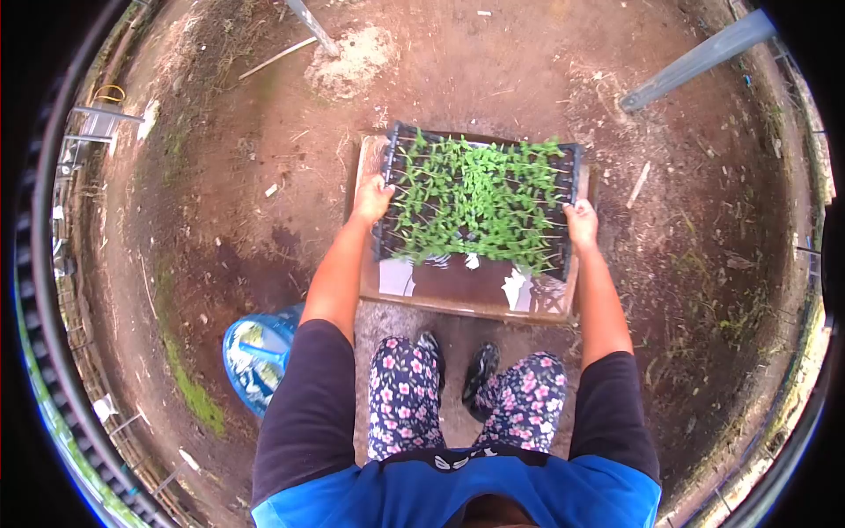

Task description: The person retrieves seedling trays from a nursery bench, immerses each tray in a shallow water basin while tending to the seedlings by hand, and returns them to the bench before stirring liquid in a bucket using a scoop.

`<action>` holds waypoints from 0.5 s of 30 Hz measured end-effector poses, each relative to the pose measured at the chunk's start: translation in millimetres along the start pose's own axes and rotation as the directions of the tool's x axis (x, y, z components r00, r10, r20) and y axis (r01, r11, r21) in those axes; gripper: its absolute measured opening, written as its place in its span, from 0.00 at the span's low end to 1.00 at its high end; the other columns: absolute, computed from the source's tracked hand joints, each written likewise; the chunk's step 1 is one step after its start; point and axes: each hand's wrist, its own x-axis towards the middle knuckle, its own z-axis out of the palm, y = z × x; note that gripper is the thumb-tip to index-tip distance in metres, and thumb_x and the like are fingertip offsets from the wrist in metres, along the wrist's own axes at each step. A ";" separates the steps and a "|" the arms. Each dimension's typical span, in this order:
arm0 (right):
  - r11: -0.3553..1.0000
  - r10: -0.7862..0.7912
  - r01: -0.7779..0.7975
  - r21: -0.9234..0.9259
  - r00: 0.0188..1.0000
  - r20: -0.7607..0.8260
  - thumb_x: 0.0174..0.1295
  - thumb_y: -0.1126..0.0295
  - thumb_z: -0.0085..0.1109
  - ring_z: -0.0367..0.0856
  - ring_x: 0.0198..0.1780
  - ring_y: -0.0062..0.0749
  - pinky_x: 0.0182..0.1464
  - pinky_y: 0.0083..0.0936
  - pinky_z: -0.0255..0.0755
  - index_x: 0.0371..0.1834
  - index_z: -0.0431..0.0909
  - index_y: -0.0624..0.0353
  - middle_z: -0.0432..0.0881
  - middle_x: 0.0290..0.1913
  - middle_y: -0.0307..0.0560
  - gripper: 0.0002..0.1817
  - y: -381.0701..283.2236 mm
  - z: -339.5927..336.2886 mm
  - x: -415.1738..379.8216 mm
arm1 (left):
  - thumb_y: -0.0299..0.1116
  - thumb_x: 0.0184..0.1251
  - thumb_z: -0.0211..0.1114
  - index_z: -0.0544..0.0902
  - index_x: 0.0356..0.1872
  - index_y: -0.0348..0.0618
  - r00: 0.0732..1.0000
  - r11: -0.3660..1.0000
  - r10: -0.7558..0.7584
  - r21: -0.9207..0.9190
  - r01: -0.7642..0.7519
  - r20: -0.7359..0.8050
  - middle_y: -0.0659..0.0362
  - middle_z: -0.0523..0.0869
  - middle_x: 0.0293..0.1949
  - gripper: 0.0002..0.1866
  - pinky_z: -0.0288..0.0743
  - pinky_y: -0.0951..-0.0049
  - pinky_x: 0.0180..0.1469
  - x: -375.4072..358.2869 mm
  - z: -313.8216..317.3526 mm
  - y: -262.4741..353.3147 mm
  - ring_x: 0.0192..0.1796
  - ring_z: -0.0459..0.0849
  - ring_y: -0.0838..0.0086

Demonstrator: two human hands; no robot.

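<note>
A black seedling tray (570, 167) full of small green plants (475, 180) is held level between both hands. My left hand (373, 199) grips its left edge, thumb on top. On the right edge my right hand (581, 222) is closed in the same way. Beneath the tray is a shallow rectangular basin (458, 308) of brownish water with bright reflections. The tray covers the basin's upper part; whether its underside touches the water cannot be made out.
A blue bucket (255, 361) stands by my left arm. Two grey posts (314, 28) (695, 63) rise from the soil beyond the basin. A thin stick (277, 58) lies near the left post. My boots (481, 374) are just before the basin.
</note>
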 end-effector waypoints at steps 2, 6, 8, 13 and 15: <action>0.998 0.016 -0.011 -0.069 0.998 0.062 0.52 0.75 0.56 0.64 0.23 0.16 0.28 0.18 0.61 0.24 0.71 0.56 0.69 0.20 0.31 0.05 -91.4 -4.1 -40.1 | 0.36 0.52 0.63 0.74 0.25 0.38 0.997 0.997 0.034 -0.067 -0.038 -0.064 0.51 0.76 0.32 0.11 0.68 0.66 0.40 -28.7 -31.1 27.5 0.36 0.75 0.63; 0.998 0.061 -0.058 -0.037 0.993 0.104 0.51 0.72 0.58 0.64 0.28 0.17 0.32 0.18 0.61 0.25 0.70 0.55 0.69 0.25 0.32 0.05 -245.2 -101.6 -82.4 | 0.31 0.56 0.61 0.75 0.28 0.39 0.994 0.891 -0.105 -0.445 0.091 -0.008 0.59 0.77 0.29 0.07 0.69 0.72 0.35 -107.6 -183.8 66.6 0.31 0.75 0.73; 0.993 0.075 -0.089 0.074 0.982 0.172 0.51 0.72 0.59 0.66 0.30 0.18 0.35 0.20 0.62 0.29 0.72 0.55 0.71 0.29 0.32 0.06 -320.1 -152.1 -103.4 | 0.31 0.56 0.61 0.75 0.29 0.42 0.985 0.579 -0.136 -0.798 0.166 0.106 0.65 0.74 0.28 0.05 0.66 0.77 0.32 -150.9 -266.6 75.9 0.30 0.71 0.82; 0.865 0.032 -0.292 0.408 0.844 0.536 0.59 0.67 0.48 0.76 0.46 0.38 0.44 0.35 0.74 0.55 0.65 0.58 0.74 0.47 0.48 0.20 -469.7 -195.4 -158.9 | 0.37 0.55 0.60 0.76 0.35 0.44 0.992 0.683 0.108 -0.730 -0.026 0.065 0.62 0.74 0.32 0.10 0.66 0.73 0.39 -250.7 -392.2 111.1 0.37 0.70 0.77; 0.869 -0.020 -0.300 0.394 0.774 0.633 0.58 0.63 0.51 0.75 0.47 0.43 0.46 0.41 0.73 0.58 0.62 0.58 0.74 0.48 0.51 0.25 -533.1 -161.9 -205.8 | 0.43 0.52 0.64 0.76 0.37 0.48 0.990 0.695 0.053 -0.717 0.055 0.127 0.63 0.72 0.35 0.14 0.64 0.73 0.35 -289.2 -431.6 137.5 0.37 0.67 0.77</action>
